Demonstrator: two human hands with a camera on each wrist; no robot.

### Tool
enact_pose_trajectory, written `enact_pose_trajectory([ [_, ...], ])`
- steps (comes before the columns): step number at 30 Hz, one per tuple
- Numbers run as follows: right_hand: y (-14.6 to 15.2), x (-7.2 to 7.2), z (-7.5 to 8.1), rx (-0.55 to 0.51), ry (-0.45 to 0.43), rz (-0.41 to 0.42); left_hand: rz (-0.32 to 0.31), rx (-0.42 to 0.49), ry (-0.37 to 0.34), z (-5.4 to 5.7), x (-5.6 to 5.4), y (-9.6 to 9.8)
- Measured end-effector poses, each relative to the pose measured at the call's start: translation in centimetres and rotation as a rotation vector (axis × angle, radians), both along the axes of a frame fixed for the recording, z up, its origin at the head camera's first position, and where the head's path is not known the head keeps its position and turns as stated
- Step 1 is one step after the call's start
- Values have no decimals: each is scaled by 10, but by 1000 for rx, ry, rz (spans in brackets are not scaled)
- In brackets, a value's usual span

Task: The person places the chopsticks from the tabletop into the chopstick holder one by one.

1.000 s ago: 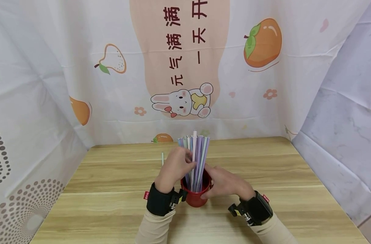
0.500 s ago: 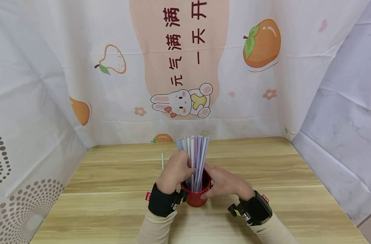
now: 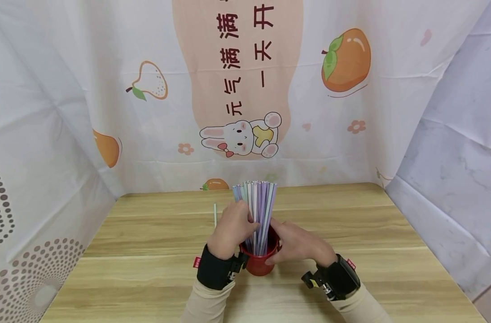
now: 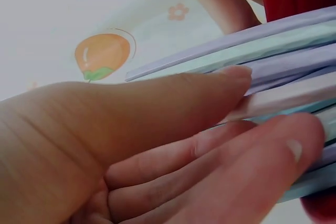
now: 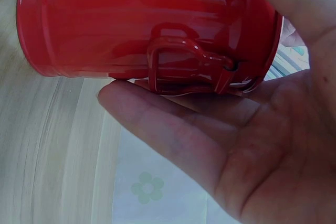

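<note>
A small red metal bucket (image 3: 260,266) stands upright on the wooden table, packed with a bundle of pastel drinking straws (image 3: 265,199) in purple, green, blue and white. My left hand (image 3: 232,228) is at the bundle's left side. In the left wrist view its thumb and fingers pinch a pale pink straw (image 4: 295,95) among the others. From the right, my right hand (image 3: 300,241) holds the bucket, thumb at the front and fingers round the back. The right wrist view shows the fingers beside the bucket's handle (image 5: 178,61).
One pale green straw (image 3: 215,214) lies on the table (image 3: 148,251) left of the bucket, partly hidden by my left hand. A printed cloth (image 3: 156,139) hangs behind the table's back edge, with white cloth at both sides.
The pale pink straw, which stood above the others, has gone down level with them in the bucket. My left hand has lowered slightly with it. My right hand stays on the bucket.
</note>
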State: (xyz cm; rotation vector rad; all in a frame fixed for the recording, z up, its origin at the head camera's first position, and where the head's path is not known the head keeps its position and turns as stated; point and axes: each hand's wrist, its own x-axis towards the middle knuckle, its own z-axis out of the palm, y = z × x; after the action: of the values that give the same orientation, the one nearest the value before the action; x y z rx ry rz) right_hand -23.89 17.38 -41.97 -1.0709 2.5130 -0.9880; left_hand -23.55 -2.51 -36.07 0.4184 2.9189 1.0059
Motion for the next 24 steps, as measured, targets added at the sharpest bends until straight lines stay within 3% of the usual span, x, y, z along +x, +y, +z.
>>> enact_pose_trajectory([
  [10, -2, 0, -2, -9, 6, 4, -21, 52, -18, 14, 9, -19],
  [17, -2, 0, -1, 7, 18, -17, 135, 43, 12, 19, 6, -52],
  [20, -1, 0, -1, 16, 18, -25, 201, 24, -17, 15, 2, -69],
  [24, -1, 1, -1, 16, 22, -29, 244, -27, -49, 5, -4, -87],
])
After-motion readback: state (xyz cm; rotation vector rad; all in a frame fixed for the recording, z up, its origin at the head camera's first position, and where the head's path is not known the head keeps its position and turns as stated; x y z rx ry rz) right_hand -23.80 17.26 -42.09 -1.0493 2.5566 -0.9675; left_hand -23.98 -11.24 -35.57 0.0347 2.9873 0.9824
